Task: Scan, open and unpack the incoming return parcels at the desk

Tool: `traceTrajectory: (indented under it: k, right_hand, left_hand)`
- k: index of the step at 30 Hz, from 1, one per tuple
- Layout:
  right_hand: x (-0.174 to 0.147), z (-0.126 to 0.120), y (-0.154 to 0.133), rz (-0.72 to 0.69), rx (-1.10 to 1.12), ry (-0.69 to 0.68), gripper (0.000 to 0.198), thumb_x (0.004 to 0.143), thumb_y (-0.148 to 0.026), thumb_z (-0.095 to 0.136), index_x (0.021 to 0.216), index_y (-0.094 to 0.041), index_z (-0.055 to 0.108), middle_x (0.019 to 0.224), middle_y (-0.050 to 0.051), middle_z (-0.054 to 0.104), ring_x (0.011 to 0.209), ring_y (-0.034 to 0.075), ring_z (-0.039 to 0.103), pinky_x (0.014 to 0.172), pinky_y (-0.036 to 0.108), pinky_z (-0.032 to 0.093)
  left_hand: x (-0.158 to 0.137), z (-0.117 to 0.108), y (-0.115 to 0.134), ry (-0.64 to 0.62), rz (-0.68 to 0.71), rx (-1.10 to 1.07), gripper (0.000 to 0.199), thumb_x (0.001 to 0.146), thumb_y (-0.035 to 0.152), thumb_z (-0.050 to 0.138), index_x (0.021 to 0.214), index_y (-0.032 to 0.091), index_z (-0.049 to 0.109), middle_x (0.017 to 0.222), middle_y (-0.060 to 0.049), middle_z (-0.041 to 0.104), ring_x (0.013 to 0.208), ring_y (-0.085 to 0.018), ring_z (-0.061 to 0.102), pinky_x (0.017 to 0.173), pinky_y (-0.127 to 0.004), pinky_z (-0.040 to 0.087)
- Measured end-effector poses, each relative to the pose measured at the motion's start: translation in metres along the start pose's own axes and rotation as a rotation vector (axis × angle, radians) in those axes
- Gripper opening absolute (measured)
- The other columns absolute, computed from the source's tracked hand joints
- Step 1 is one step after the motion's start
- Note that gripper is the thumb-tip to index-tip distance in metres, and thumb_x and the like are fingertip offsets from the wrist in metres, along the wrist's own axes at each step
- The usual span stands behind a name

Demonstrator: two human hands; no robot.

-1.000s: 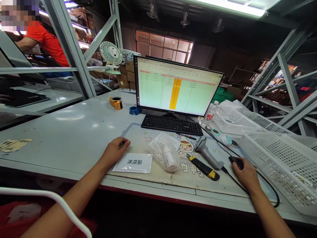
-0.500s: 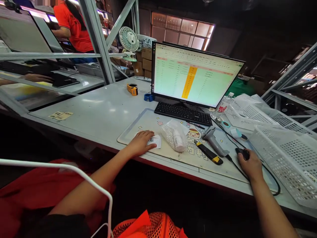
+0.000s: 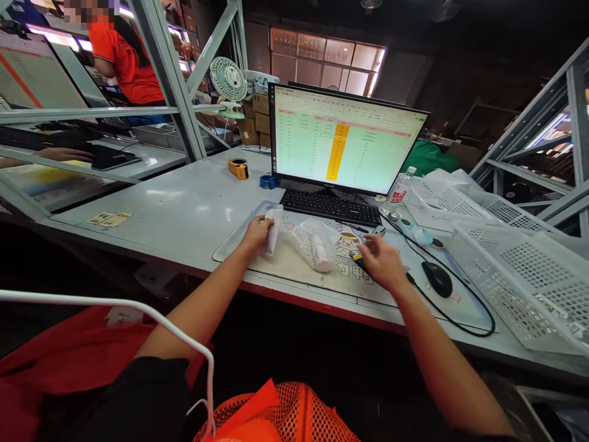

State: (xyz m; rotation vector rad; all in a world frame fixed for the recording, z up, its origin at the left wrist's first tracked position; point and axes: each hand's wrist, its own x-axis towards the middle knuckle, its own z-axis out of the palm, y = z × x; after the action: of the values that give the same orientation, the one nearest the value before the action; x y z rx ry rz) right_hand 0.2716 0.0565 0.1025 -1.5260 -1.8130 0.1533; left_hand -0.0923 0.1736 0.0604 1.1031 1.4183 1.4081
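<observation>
My left hand (image 3: 256, 238) is closed on a thin white packet (image 3: 275, 232), tilted up from the left part of the desk mat (image 3: 294, 264). Its printed side is hard to read at this angle. Over the middle right of the mat, my right hand (image 3: 383, 263) is open, fingers bent and a little apart, nothing held. Beneath it lie a utility knife (image 3: 359, 261) and a barcode scanner, both mostly hidden. Between my hands a white bottle (image 3: 321, 252) lies in bubble wrap (image 3: 304, 240). The black mouse (image 3: 437, 279) rests untouched on the right.
A monitor (image 3: 343, 141) and keyboard (image 3: 329, 207) stand behind the mat. White plastic baskets (image 3: 519, 276) line the right side, near a bottle (image 3: 401, 189). Tape measure (image 3: 238, 167) and blue tape roll (image 3: 269, 182) sit at the back. A white bent tube (image 3: 151, 313) crosses the lower left.
My left hand has lifted the white packet off the mat and tilted it. My right hand has let go of the mouse and moved left over the scanner and knife.
</observation>
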Motion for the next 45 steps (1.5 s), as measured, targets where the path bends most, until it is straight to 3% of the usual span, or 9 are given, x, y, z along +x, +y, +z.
traceTrajectory:
  k: [4, 7, 16, 21, 24, 27, 33, 38, 45]
  right_hand:
    - [0.022, 0.077, -0.068, 0.065, -0.23, -0.293, 0.084, 0.094, -0.065, 0.068, 0.157, -0.013, 0.049, 0.114, 0.019, 0.076, 0.1, 0.038, 0.074, 0.092, 0.054, 0.057]
    - [0.029, 0.105, -0.082, 0.122, -0.332, -0.445, 0.097, 0.09, -0.044, 0.074, 0.168, -0.007, 0.031, 0.122, 0.024, 0.074, 0.11, 0.041, 0.073, 0.097, 0.055, 0.055]
    - [0.043, 0.072, -0.03, 0.309, 0.046, -0.031, 0.07, 0.09, -0.034, 0.058, 0.155, -0.01, 0.048, 0.14, 0.019, 0.069, 0.126, 0.037, 0.066, 0.11, 0.048, 0.051]
    - [0.037, 0.09, -0.046, 0.162, 0.092, -0.082, 0.074, 0.094, -0.043, 0.065, 0.159, -0.012, 0.046, 0.142, 0.019, 0.069, 0.129, 0.035, 0.065, 0.112, 0.049, 0.049]
    - [0.037, 0.073, -0.046, 0.079, 0.039, -0.161, 0.065, 0.1, -0.057, 0.062, 0.149, -0.015, 0.06, 0.138, 0.019, 0.071, 0.124, 0.034, 0.069, 0.111, 0.049, 0.05]
    - [0.036, 0.02, -0.011, 0.046, -0.044, -0.029, 0.057, 0.104, -0.061, 0.053, 0.138, -0.018, 0.07, 0.129, 0.017, 0.075, 0.11, 0.032, 0.073, 0.103, 0.05, 0.055]
    - [-0.003, -0.08, 0.139, 0.04, -0.38, 0.286, 0.053, 0.101, -0.056, 0.05, 0.125, -0.016, 0.074, 0.125, 0.018, 0.074, 0.118, 0.036, 0.068, 0.109, 0.054, 0.052]
    - [-0.043, -0.085, 0.215, 0.097, -0.549, 0.255, 0.063, 0.098, -0.063, 0.048, 0.132, -0.016, 0.072, 0.138, 0.019, 0.068, 0.128, 0.038, 0.064, 0.113, 0.056, 0.051]
    - [-0.063, -0.066, 0.238, 0.128, -0.608, 0.263, 0.063, 0.101, -0.062, 0.043, 0.138, -0.018, 0.069, 0.142, 0.018, 0.065, 0.128, 0.037, 0.065, 0.109, 0.053, 0.055]
  left_hand:
    - [0.01, 0.024, -0.005, -0.029, -0.026, -0.09, 0.055, 0.084, 0.027, 0.075, 0.132, 0.013, 0.052, 0.101, -0.012, 0.073, 0.081, -0.021, 0.072, 0.074, -0.03, 0.055]
    - [0.013, 0.024, -0.01, -0.013, -0.034, -0.094, 0.065, 0.084, 0.02, 0.079, 0.139, 0.014, 0.044, 0.114, -0.016, 0.073, 0.088, -0.022, 0.074, 0.079, -0.031, 0.058]
    - [0.016, 0.036, -0.016, -0.092, 0.011, 0.121, 0.066, 0.092, 0.019, 0.076, 0.148, 0.016, 0.039, 0.115, -0.013, 0.075, 0.089, -0.021, 0.076, 0.078, -0.029, 0.06]
    - [0.007, 0.073, -0.004, -0.2, 0.149, 0.39, 0.05, 0.089, 0.023, 0.078, 0.134, 0.015, 0.06, 0.109, -0.013, 0.078, 0.096, -0.027, 0.076, 0.09, -0.036, 0.06]
    - [0.011, 0.066, 0.009, -0.169, 0.26, 0.577, 0.022, 0.094, 0.028, 0.07, 0.112, 0.016, 0.072, 0.115, -0.016, 0.078, 0.115, -0.034, 0.072, 0.105, -0.043, 0.054]
    - [0.026, 0.04, 0.021, -0.115, 0.337, 0.713, 0.024, 0.099, 0.031, 0.059, 0.111, 0.018, 0.075, 0.121, -0.015, 0.077, 0.12, -0.035, 0.07, 0.109, -0.044, 0.051]
    - [0.071, 0.012, 0.024, -0.062, 0.362, 0.834, 0.029, 0.102, 0.034, 0.053, 0.111, 0.019, 0.075, 0.117, -0.012, 0.079, 0.107, -0.031, 0.074, 0.098, -0.04, 0.055]
    - [0.108, 0.039, 0.022, -0.039, 0.407, 0.852, 0.033, 0.103, 0.031, 0.05, 0.123, 0.015, 0.071, 0.124, -0.014, 0.076, 0.117, -0.031, 0.07, 0.103, -0.04, 0.055]
    - [0.129, 0.071, -0.005, -0.014, 0.544, 0.904, 0.047, 0.103, 0.038, 0.054, 0.14, 0.012, 0.064, 0.149, -0.021, 0.061, 0.141, -0.039, 0.054, 0.12, -0.052, 0.046]
